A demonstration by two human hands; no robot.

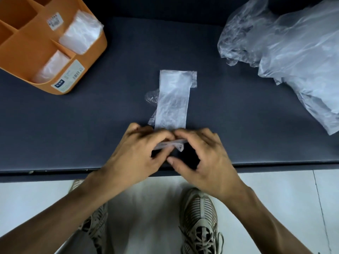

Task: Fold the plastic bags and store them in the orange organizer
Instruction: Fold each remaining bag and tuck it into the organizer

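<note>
Both hands pinch bag strip

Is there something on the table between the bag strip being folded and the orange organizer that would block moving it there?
Nothing visible does. The folded strip, pinched at its near end by the left hand and right hand, lies mid-table; only bare dark table separates it from the orange organizer. The loose bag pile lies on the opposite side.

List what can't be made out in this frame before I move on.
Head view only:
- Near end of the folded bag strip: covered by the left hand and right hand.
- Orange organizer: cut off by the top and left edges.
- Its label: print too small.
- Loose bag pile: runs off the right edge, count unclear.
</note>
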